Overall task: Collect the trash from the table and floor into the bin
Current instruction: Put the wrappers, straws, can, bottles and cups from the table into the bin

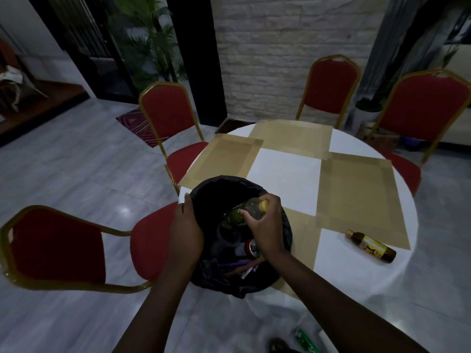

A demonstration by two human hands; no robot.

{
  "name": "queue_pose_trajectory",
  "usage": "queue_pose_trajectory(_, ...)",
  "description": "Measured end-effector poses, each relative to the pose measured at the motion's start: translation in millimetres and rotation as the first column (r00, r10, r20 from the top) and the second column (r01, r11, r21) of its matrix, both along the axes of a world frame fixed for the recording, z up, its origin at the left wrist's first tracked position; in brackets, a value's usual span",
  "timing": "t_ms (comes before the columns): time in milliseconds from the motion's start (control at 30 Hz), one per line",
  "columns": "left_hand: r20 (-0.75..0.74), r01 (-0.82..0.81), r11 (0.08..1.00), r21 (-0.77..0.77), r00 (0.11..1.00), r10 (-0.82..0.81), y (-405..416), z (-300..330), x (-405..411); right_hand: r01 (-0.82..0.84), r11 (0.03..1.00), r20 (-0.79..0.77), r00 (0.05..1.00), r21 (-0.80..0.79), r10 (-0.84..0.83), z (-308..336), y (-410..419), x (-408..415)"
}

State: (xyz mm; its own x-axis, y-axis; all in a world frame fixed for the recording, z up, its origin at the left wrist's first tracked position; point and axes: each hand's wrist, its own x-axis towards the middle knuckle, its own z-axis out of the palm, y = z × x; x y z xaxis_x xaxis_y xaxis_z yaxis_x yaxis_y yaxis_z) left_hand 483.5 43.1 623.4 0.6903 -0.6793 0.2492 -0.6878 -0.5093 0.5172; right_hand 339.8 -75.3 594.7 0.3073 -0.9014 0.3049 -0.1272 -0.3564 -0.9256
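My head view is dim overall, with low contrast and muted colour. I see the brightest area on the white table (285, 171), which returns soft overhead light without hard glare. One small specular spot sits on the glossy floor tile (125, 210) left of the table. Shadows are weak and diffuse. The black bin liner (216, 189) reads as near-solid dark; its inner folds are barely resolved. I note strong wide-angle distortion: the nearest red chair (56, 245) bows at the left edge, and the door frames lean. Corners darken. The green wrapper (305, 341) at the bottom edge is smeared and soft.
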Motion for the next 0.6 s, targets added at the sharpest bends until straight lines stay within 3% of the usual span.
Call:
queue_pose_trajectory(133, -0.008, 0.025, 0.998, -0.062, 1.000, -0.026, 4, -5, 4, 0.078, 0.995, 0.007, 0.997, 0.057, -0.078, -8, -3, 4)
queue_pose_trajectory(300, -0.010, 0.061, 0.989, -0.135, 0.998, -0.063, 7, -3, -6, 0.126, 0.991, -0.109, 0.987, 0.049, -0.120, -23, 0, 3)
queue_pose_trajectory(600, 0.002, 0.040, 0.996, -0.074, 0.999, -0.040, 7, -4, -5, -0.080, 0.991, -0.379, 0.918, 0.103, 0.113, -59, 19, -13)
